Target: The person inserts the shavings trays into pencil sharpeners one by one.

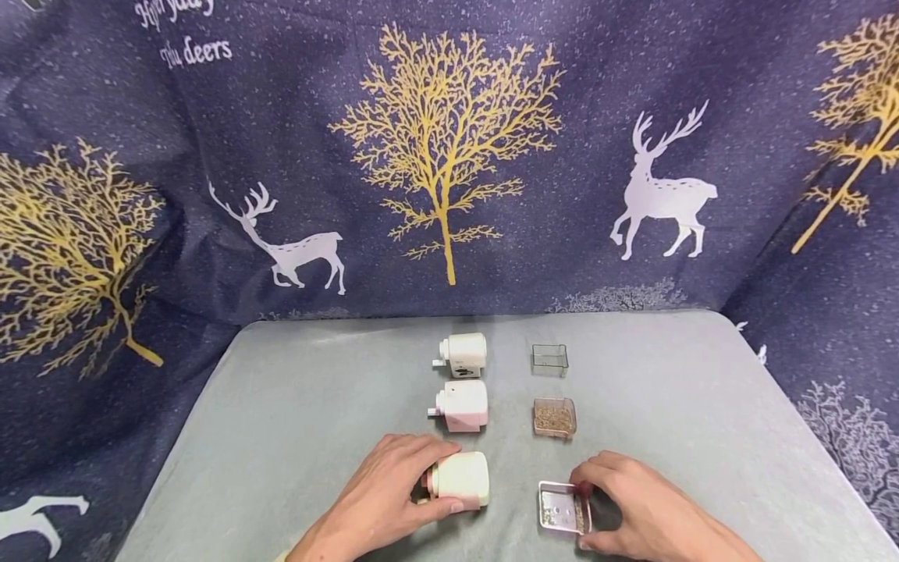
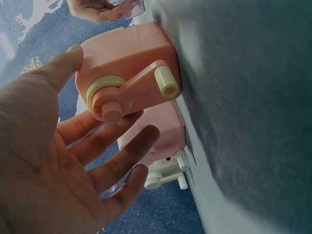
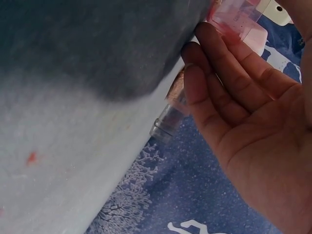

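A pale yellow and pink hand-crank pencil sharpener [image 1: 467, 476] stands nearest on the table. My left hand [image 1: 382, 488] holds it from the left, thumb on the near side and fingers on the far side. Its crank and salmon-pink body face the left wrist view, where the left hand [image 2: 63, 131] pinches it with thumb and forefinger. To its right, a small pinkish see-through shavings drawer [image 1: 558, 531] lies with its open top up and bits of shavings inside. Between thumb and fingers, my right hand [image 1: 635, 503] grips this drawer by its right end.
Behind the held sharpener stand a pink sharpener [image 1: 467, 406] and a white one [image 1: 467, 355]. A drawer with brown shavings [image 1: 553, 433] and a grey see-through drawer [image 1: 549, 370] line up on the right. A patterned cloth [image 1: 449, 304] hangs behind the grey table [image 1: 316, 406].
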`<state>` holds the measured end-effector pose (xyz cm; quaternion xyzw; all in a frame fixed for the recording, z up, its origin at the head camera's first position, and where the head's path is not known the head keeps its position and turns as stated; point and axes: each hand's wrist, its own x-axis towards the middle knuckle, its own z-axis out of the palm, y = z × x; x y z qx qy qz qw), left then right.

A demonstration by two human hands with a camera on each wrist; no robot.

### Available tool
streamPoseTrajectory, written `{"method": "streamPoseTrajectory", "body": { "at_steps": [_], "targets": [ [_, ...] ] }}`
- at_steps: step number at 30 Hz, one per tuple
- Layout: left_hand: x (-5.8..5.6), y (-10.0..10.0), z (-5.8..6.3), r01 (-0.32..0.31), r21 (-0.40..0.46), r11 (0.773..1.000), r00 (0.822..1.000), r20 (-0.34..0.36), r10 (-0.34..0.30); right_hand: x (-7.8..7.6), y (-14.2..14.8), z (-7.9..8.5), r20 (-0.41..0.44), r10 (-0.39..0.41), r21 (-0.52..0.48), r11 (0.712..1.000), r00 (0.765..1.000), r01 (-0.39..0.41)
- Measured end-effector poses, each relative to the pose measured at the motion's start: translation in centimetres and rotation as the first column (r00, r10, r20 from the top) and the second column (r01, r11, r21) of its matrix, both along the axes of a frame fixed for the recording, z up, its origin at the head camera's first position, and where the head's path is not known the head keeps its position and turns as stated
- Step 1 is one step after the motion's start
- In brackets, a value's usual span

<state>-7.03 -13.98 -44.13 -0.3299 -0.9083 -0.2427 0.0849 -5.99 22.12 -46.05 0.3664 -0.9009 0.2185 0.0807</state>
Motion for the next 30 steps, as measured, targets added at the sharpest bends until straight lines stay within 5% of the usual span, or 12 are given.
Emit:
{"method": "streamPoseTrajectory", "body": {
  "at_steps": [30],
  "targets": [
    [-0.31,-0.14,-0.07,0.038,0.027,0.999,0.999,0.002,-0.038,-0.97,-0.96,0.13,-0.030,0.021,0.017,1.000,0.999,-0.021]
  ]
}}
